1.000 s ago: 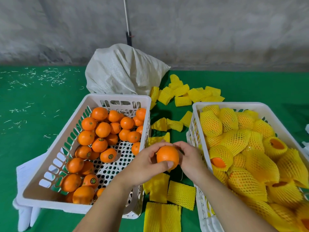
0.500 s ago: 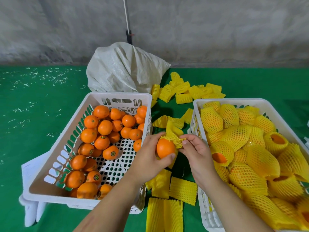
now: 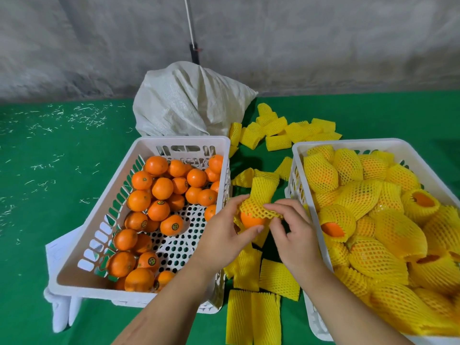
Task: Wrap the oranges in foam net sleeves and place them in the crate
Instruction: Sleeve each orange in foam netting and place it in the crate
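Half sleeved: left hand (image 3: 224, 235) gripped the orange (image 3: 251, 219), right hand (image 3: 291, 230) pinched the net (image 3: 261, 197). Next, probably, tug it fully over.

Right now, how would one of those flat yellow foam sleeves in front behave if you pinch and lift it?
Probably floppy: the foam net sleeve being pulled over the orange bends and stretches freely. Likely very light, open mesh. The flat sleeves lie overlapped, so a neighbour might drag along.
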{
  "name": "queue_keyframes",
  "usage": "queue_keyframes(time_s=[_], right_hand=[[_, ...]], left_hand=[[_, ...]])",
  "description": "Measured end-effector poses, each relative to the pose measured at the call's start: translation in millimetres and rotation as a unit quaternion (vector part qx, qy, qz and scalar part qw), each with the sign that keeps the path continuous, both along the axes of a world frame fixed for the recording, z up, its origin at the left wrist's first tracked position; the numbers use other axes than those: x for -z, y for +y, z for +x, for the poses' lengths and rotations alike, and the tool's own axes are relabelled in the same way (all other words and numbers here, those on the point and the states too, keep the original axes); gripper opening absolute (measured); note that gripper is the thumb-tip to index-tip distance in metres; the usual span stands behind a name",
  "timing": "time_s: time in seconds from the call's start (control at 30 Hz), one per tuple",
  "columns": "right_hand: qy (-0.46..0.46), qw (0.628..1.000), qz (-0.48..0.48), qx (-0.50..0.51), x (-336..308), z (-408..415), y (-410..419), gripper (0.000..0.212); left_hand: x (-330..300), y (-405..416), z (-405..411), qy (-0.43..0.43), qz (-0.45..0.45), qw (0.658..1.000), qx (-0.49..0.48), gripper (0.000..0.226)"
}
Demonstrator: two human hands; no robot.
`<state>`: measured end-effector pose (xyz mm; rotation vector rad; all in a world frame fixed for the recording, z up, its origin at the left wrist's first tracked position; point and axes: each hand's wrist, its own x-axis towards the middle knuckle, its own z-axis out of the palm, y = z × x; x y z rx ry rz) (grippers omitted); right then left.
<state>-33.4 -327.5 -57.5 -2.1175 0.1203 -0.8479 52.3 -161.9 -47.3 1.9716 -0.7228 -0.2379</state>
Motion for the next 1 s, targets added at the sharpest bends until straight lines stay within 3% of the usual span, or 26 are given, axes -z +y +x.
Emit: queue_keyframes(time_s=[0.1, 0.2, 0.27, 0.37, 0.47, 0.57, 0.73, 1.0], right_hand=[[-0.053, 0.995, -0.075, -0.035, 0, -4, 2, 0.022], [0.026, 0.998, 0.009, -0.051, 2, -4, 11, 0.036], [0.077, 0.994, 0.075, -0.036, 4, -1, 11, 0.049], [0.075, 0.992, 0.102, -0.014, 9, 2, 4, 0.038], [0.072, 0.994, 0.081, 0.011, 12, 1, 0, 0.028], [0.053, 0.994, 0.087, 0.039, 8, 1, -2, 0.022], [-0.009, 0.999, 0.031, 0.001, 4, -1, -3, 0.02], [-0.03, 0.998, 0.062, -0.003, 2, -1, -1, 0.013]], left_hand=[[-2, -7, -2, 0.033, -0.041, 0.996, -0.073, 0.051], [-6, -13, -2, 0.06, -0.063, 0.987, -0.136, 0.037], [-5, -15, -5, 0.02, -0.019, 0.993, -0.115, 0.047], [-3, -10, -11, 0.0, 0.053, 0.998, -0.044, 0.071], [-3, -6, -9, 0.03, 0.008, 0.999, -0.025, 0.071], [-6, -8, -9, -0.034, 0.041, 0.998, -0.038, 0.077], [-6, -7, -9, -0.037, 0.014, 0.999, -0.014, 0.075], [-9, -13, -9, -0.017, -0.033, 0.997, -0.063, 0.057]])
